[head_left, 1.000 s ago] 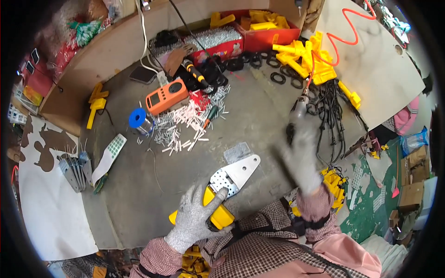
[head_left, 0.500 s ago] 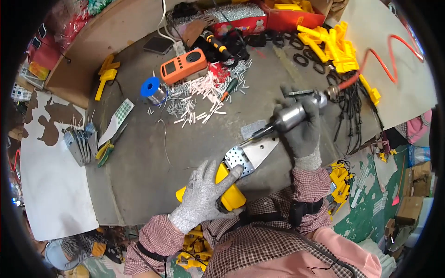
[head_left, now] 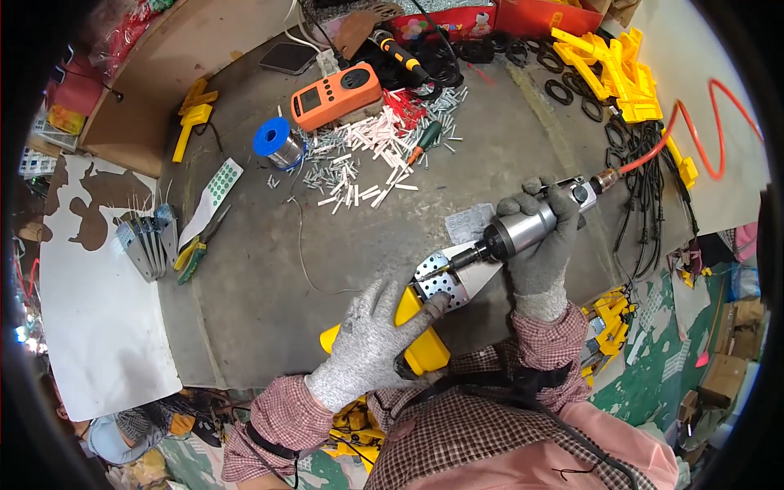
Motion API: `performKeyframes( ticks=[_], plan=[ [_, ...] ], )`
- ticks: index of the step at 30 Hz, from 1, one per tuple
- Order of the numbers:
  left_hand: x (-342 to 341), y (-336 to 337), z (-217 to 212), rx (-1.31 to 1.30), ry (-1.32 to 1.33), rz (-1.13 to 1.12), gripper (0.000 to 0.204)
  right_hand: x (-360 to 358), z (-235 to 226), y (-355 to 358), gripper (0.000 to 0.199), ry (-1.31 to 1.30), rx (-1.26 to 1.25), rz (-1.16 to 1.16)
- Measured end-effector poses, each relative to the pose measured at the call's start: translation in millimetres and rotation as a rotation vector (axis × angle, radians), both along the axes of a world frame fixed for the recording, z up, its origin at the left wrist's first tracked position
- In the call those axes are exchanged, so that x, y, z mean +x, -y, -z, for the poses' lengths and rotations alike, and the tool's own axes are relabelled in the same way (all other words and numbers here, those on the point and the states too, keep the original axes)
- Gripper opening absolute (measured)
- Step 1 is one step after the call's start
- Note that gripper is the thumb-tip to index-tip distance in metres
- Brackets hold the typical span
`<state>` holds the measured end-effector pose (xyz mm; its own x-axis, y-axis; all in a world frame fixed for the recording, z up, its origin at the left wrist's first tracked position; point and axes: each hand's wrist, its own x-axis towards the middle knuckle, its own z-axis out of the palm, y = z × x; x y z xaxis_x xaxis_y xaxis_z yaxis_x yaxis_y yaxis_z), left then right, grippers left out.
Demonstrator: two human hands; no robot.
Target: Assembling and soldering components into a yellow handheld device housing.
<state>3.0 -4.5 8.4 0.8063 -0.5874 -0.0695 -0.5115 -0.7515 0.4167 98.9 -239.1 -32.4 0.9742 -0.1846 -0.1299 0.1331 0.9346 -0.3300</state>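
Note:
My left hand, in a light grey glove, grips a yellow plastic housing against the worktable. A perforated metal plate and a pale tapered plate extend from the housing toward the right. My right hand, in a darker grey glove, is wrapped round a silver air screwdriver. The driver's bit reaches the perforated plate near its upper left. Whether it sits in a screw is too small to tell. A red coiled air hose runs from the driver's rear end.
Beyond my hands lie loose screws and white sleeves, a solder spool, an orange meter and a green-handled screwdriver. Cutters and metal blades are at left. Yellow housings and black cables are piled at right.
My right hand has brought the air screwdriver left and down, so its bit now meets the perforated plate. My left hand still holds the yellow housing. The whole view has shifted slightly.

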Motion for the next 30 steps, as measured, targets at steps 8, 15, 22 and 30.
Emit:
performKeyframes(
  ticks=[8,15,22,30],
  plan=[
    [-1.0,3.9,-0.5,-0.033,0.025,-0.015,0.099,-1.4,-13.8,-21.4,0.029,-0.091,-0.112,0.080],
    [-7.7,6.8,6.7,-0.090,0.033,-0.106,0.107,-17.0,6.0,15.2,0.027,-0.073,0.047,0.043],
    [-9.0,6.6,8.3,-0.069,0.036,-0.109,0.111,-20.4,5.3,12.5,0.023,-0.018,0.068,-0.005],
    [-5.5,6.4,6.7,-0.073,0.024,-0.105,0.111,-18.2,4.1,10.2,0.022,-0.037,0.054,-0.012]
  ],
)
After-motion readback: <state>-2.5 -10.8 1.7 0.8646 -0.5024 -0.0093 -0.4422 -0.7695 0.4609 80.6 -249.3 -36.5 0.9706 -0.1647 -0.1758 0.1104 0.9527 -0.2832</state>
